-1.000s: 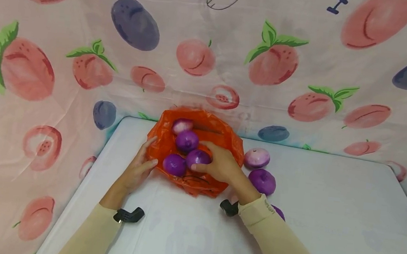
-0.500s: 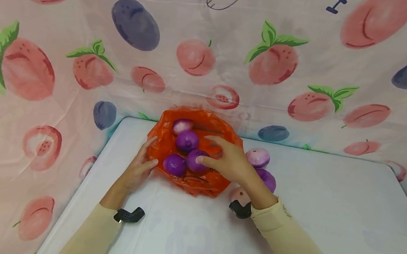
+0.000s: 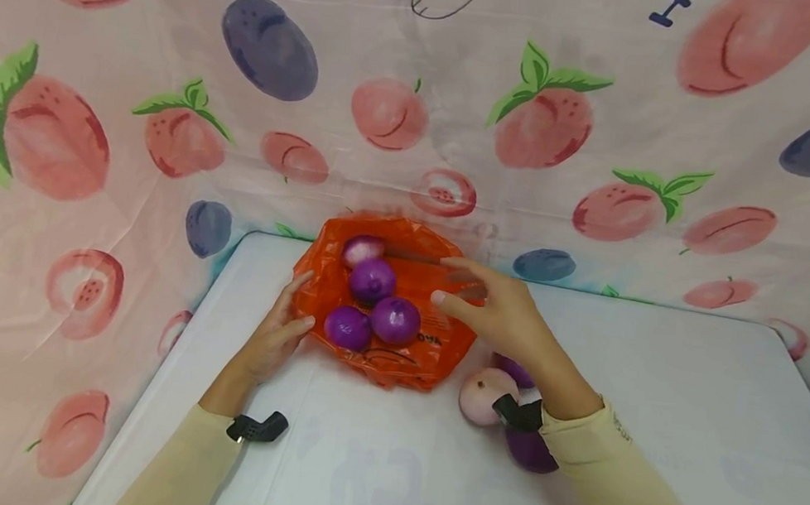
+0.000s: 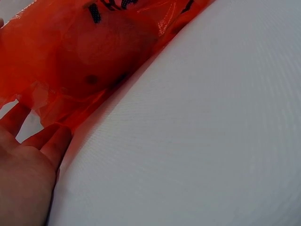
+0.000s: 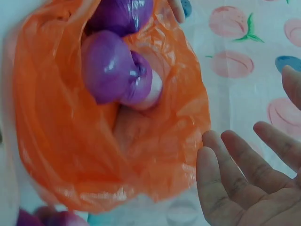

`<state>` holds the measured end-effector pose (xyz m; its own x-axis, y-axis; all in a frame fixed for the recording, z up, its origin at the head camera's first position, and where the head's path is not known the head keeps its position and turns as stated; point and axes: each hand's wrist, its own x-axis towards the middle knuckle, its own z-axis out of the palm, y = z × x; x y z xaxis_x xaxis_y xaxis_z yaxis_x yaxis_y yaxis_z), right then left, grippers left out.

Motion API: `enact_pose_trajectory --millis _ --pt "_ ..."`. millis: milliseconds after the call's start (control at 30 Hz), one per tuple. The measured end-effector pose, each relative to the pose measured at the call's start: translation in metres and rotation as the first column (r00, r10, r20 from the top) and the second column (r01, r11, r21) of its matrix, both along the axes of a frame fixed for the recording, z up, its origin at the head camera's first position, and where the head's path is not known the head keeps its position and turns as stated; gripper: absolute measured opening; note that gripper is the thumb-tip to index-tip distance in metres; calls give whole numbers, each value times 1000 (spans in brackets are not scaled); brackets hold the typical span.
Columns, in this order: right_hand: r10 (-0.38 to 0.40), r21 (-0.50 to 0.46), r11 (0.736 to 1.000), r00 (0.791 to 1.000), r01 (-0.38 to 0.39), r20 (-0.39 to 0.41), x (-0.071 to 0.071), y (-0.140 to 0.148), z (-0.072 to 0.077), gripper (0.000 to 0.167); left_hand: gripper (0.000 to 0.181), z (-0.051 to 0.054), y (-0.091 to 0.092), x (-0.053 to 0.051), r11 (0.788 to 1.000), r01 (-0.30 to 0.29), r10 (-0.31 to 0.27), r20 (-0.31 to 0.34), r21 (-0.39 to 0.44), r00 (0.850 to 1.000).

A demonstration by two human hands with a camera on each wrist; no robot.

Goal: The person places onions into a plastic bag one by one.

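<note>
An orange plastic bag (image 3: 430,359) lies spread with its mouth facing up, and several purple onions (image 3: 395,321) sit inside it. The left hand (image 3: 277,340) touches the bag's left edge, fingers and thumb apart; in the left wrist view its fingertips meet the orange film (image 4: 42,61). Over the bag's right edge hovers the right hand (image 3: 507,310), its fingers spread and holding nothing. The right wrist view shows this hand (image 5: 254,183) beside the bag (image 5: 70,141), with onions (image 5: 106,66) grouped at the far end.
Right of the bag, partly under the right forearm, lie a pale onion (image 3: 482,396) and purple onions (image 3: 531,450). A white table (image 3: 718,405) carries everything. Behind and to the left hangs a fruit-printed cloth (image 3: 472,60).
The right hand has let go of the onion at the front right inside the bag and moved right to the bag's edge. The left hand has stayed in place.
</note>
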<state>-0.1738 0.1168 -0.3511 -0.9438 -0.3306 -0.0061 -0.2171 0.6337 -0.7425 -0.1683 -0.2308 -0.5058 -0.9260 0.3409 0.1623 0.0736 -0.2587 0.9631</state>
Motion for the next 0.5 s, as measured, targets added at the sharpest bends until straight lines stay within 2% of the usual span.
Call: enact_pose_trajectory --millis 200,500 --pt "7 38 999 1000 -7 3 -3 22 4 64 74 2 0 0 1000 -5 5 3 -3 1000" --pt "-16 89 996 999 21 -49 -8 57 -5 62 74 2 1 1 1000 -4 4 4 -6 1000"
